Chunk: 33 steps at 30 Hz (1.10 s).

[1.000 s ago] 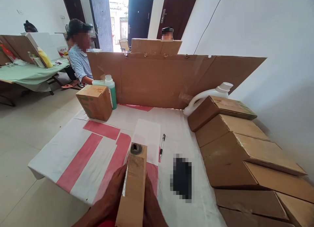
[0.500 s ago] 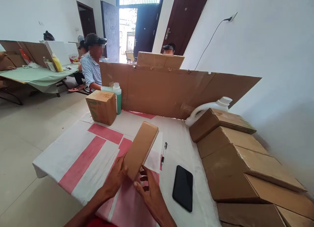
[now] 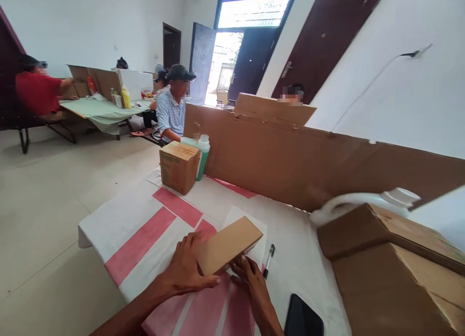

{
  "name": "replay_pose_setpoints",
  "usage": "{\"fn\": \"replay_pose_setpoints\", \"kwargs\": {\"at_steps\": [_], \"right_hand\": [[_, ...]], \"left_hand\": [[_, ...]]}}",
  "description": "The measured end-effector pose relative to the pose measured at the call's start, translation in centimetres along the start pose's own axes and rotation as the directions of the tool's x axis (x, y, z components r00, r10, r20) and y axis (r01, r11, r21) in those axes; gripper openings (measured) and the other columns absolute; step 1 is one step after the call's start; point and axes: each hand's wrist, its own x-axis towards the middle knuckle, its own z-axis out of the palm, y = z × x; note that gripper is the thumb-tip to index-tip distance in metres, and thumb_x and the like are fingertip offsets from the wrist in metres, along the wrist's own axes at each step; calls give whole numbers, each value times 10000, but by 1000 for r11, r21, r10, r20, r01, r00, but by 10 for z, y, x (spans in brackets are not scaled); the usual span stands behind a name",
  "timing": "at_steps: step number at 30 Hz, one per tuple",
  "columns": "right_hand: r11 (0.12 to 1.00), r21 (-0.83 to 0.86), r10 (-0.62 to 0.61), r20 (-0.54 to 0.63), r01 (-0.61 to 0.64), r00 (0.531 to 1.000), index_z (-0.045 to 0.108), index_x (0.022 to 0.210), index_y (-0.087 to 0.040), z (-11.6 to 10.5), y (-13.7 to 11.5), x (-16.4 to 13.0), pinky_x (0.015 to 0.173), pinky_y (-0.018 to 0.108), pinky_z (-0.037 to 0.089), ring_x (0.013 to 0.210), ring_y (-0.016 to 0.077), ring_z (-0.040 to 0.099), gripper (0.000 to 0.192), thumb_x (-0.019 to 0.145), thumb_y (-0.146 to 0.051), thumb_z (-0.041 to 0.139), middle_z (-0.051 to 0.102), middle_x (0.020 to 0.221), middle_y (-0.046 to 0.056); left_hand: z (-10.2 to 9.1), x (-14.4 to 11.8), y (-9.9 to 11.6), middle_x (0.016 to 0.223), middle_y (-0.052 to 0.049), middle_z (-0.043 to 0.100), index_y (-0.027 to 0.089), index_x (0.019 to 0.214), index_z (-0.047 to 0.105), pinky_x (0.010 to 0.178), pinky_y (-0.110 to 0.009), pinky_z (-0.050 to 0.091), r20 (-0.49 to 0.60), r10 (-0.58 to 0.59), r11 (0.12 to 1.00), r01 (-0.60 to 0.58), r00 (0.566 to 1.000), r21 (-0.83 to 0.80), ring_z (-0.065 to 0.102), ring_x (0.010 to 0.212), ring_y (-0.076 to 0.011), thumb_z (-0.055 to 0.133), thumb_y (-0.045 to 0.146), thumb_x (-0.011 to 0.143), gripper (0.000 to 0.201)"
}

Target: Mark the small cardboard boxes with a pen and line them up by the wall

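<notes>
A small, long cardboard box (image 3: 230, 244) is tilted in front of me above the table. My left hand (image 3: 185, 265) grips its left end, with the thumb along the near edge and the fingers behind. At the near right edge, the bent fingers of my right hand (image 3: 252, 278) hold it from below; some fingertips are hidden. Under the box lies a sheet of white paper (image 3: 260, 225). A black and clear pen (image 3: 269, 261) rests just right of the paper. Nearer to me, a black phone (image 3: 303, 317) lies partly out of view.
A cardboard panel (image 3: 269, 159) walls off the table's far side. Large cardboard boxes (image 3: 370, 278) and a white jug (image 3: 348, 200) line the right. A square carton (image 3: 178, 168) and a green bottle (image 3: 202, 161) stand far left. Several people sit beyond, one in a blue shirt (image 3: 170, 110).
My view has swung left. The box has turned, its far end now pointing more to the right and lower. My left hand has spread around its left end.
</notes>
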Motion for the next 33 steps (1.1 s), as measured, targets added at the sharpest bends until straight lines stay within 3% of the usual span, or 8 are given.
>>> {"fn": "replay_pose_setpoints", "kwargs": {"at_steps": [4, 6, 9, 13, 17, 21, 25, 33], "right_hand": [[1000, -1, -21, -29, 21, 999, 623, 1236, -172, 10, 7, 7, 795, 443, 624, 1096, 352, 714, 777, 649, -623, 862, 725, 1188, 140], [999, 43, 16, 31, -18, 999, 660, 1167, -154, 11, 6, 7, 857, 444, 618, 1058, 333, 729, 706, 653, -587, 875, 751, 1119, 132], [992, 115, 41, 86, -51, 995, 704, 1074, -161, 19, -5, 7, 897, 454, 610, 1009, 313, 741, 587, 675, -558, 871, 769, 1055, 110], [986, 57, -161, 121, 155, 980, 722, 1065, -196, 65, -40, 12, 892, 447, 605, 1051, 287, 708, 477, 735, -522, 835, 747, 1128, 81], [917, -14, -367, 361, 398, 857, 662, 1237, -191, 146, -72, 24, 971, 468, 562, 1152, 282, 655, 463, 861, -459, 700, 688, 1284, 116], [781, -89, -540, 402, 618, 740, 568, 1367, -212, 218, -72, 44, 1017, 461, 537, 1244, 274, 588, 495, 889, -335, 604, 580, 1392, 130], [717, -132, -592, 404, 685, 697, 484, 1455, -198, 253, -59, 67, 1090, 483, 487, 1330, 290, 509, 607, 856, -239, 570, 519, 1416, 148], [687, -192, -591, 413, 701, 693, 439, 1502, -159, 270, -64, 105, 1109, 525, 457, 1354, 333, 487, 695, 815, -172, 543, 508, 1460, 161]], "left_hand": [[13, 44, 21, 1424, -308, 522, 113, 1498, 411, 1108, -700, 265, 62, 20, 985, -30, 998, 167, 446, 1319, -532, 843, 606, 604, 1108], [20, 62, 23, 1360, -353, 550, 39, 1484, 400, 1082, -712, 287, 103, -33, 988, 17, 994, 153, 481, 1279, -553, 844, 516, 617, 1084], [11, 74, 11, 1312, -299, 602, 85, 1397, 498, 1042, -676, 373, 119, -55, 997, 49, 991, 52, 534, 1240, -526, 838, 410, 609, 918], [-50, 66, -31, 1337, -150, 647, 205, 1340, 564, 999, -520, 503, 113, -4, 984, 24, 994, -175, 618, 1200, -383, 761, 506, 721, 715], [-119, 61, -82, 1410, -131, 617, 214, 1353, 572, 1012, -472, 514, -4, -44, 944, 40, 999, -327, 589, 1277, -360, 697, 525, 782, 662], [-153, 76, -121, 1353, -144, 646, 173, 1330, 556, 997, -489, 523, -163, -145, 915, 70, 976, -398, 607, 1239, -367, 685, 407, 757, 632], [-159, 105, -143, 1315, -126, 668, 160, 1311, 552, 1037, -484, 498, -278, -172, 897, 33, 945, -442, 584, 1252, -357, 648, 318, 721, 618], [-151, 144, -147, 1282, -143, 695, 126, 1256, 589, 1017, -479, 522, -385, -144, 885, -56, 912, -462, 606, 1214, -349, 660, 385, 682, 635]]}}
